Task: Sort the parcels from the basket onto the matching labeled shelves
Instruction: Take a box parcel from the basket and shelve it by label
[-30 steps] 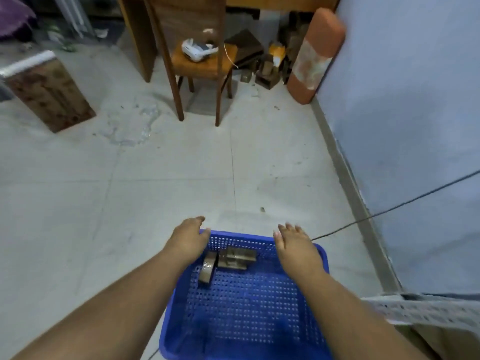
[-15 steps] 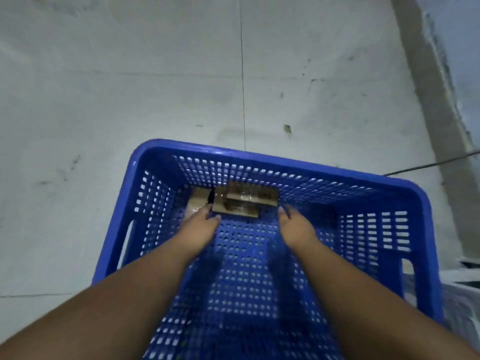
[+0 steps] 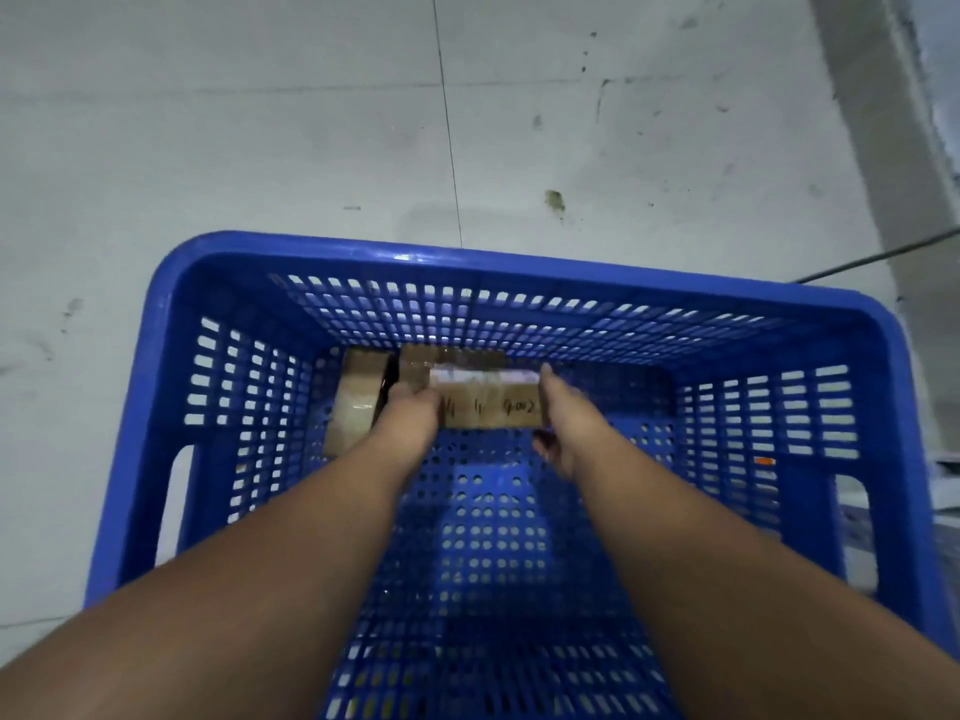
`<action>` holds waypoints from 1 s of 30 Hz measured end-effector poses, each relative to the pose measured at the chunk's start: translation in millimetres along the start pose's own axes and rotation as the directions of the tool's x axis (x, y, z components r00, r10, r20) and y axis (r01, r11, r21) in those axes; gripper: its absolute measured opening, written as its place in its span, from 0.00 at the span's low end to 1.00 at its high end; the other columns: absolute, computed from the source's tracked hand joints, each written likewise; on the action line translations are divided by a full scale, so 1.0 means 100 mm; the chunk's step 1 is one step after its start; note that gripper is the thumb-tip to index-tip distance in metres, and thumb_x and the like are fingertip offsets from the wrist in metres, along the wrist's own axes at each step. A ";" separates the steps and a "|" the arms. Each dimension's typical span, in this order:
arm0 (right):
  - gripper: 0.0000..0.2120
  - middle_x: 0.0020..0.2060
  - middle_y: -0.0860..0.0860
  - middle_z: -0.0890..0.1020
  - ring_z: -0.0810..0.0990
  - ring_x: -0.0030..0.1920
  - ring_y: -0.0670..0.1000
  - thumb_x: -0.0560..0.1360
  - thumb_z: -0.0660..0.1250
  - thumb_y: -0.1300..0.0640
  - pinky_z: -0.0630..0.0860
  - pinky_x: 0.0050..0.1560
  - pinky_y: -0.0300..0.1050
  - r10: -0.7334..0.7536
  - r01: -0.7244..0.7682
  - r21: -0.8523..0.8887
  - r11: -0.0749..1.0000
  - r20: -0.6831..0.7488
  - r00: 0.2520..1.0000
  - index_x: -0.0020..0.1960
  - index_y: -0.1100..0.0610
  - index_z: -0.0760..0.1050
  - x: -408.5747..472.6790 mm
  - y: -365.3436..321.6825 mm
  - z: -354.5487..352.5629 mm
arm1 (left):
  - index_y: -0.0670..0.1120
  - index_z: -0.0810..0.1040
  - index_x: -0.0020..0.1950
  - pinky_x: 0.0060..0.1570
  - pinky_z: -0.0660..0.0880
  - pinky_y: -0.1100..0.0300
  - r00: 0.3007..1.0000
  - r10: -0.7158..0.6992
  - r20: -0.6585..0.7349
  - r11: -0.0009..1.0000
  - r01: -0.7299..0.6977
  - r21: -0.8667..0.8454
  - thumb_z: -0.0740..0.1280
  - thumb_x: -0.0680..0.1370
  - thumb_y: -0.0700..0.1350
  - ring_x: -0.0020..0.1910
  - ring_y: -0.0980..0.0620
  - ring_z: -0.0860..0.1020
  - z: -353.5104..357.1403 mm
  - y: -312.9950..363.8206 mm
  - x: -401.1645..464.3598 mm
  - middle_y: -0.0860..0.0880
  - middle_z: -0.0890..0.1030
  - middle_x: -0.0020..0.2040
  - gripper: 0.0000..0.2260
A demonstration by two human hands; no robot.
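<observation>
Parcels — two — lie in one basket [image 3: 519,262]; left hand [image 3: 410,413] and right hand [image 3: 563,423] grasp the labelled parcel [image 3: 488,402].

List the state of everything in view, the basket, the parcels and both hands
Blue basket: on the floor, two parcels inside.
Labelled parcel: by the far wall, held at both ends.
Taped parcel: untouched, left of it.
Left hand: gripping labelled parcel.
Right hand: gripping labelled parcel.
</observation>
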State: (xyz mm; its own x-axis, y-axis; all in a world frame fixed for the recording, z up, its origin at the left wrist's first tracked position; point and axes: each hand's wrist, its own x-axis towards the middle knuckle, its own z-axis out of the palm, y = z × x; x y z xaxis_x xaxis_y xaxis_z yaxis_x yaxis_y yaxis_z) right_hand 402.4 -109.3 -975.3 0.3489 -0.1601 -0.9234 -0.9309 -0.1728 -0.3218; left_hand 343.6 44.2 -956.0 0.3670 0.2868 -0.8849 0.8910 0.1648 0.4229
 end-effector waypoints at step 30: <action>0.32 0.56 0.53 0.81 0.82 0.51 0.57 0.74 0.67 0.71 0.75 0.60 0.59 -0.719 0.490 0.543 0.682 0.379 0.582 0.69 0.45 0.62 -5.23 -2.51 -0.88 | 0.46 0.60 0.77 0.66 0.67 0.63 0.602 0.797 -0.052 0.526 -0.733 -0.432 0.58 0.83 0.44 0.70 0.56 0.68 -1.33 3.29 -4.82 0.49 0.65 0.74 0.22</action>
State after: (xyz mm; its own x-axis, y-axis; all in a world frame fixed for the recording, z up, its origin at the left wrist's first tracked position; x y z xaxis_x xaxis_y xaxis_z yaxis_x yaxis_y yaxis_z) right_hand 463.2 -68.1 -392.8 0.8321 0.3990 -0.3854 -0.5226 0.3310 -0.7857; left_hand 424.4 85.8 -364.0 0.9169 0.3532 -0.1857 0.0840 0.2840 0.9551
